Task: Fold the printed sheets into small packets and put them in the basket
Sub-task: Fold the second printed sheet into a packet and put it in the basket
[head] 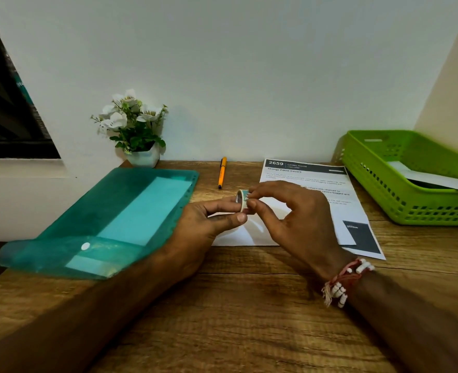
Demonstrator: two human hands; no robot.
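Folder (115, 219), 9 o'clock. Plant (137, 130), 11 o'clock. Pen (222, 172), 12 o'clock. Centre: left hand (203, 230) and right hand (289, 211), fingertips pinching tape roll (242, 199) above sheet (322, 208). Basket (411, 184), 2 o'clock, paper inside.

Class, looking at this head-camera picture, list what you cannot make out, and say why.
- Body text on the white printed sheet: too small and blurred; both hands cover part.
- Contents of the green slotted plastic basket: cut off by the right edge.
- Small tape-like ring: mostly hidden by fingertips.
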